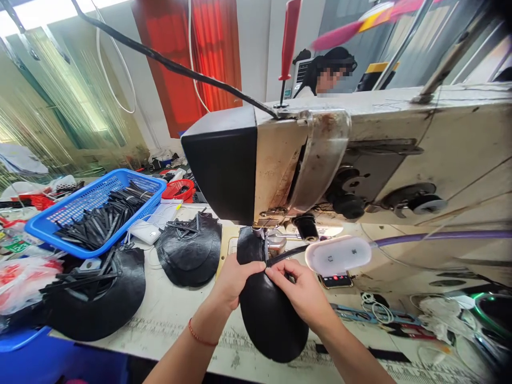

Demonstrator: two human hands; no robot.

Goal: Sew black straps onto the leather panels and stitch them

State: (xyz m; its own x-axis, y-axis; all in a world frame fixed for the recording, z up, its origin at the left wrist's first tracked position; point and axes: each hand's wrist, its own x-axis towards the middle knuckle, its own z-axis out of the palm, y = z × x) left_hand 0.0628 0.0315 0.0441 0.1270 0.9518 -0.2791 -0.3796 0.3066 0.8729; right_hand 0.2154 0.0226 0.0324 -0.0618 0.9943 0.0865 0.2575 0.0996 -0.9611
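A black leather-like piece with a rounded end lies under the needle area of a sewing machine. My left hand presses on its left edge, thumb pointing at the seam line. With thumb and forefinger pinched, my right hand holds a narrow black strip against the piece, just in front of the presser foot. The strip runs off to the right, behind a white oval lamp. To the left lie stacked black rounded pieces and another stack, each with loose strips on top.
A blue basket full of black strips stands at the back left, near a red basket. A phone, pliers and a dark strip lie at right. Behind the machine sits a person.
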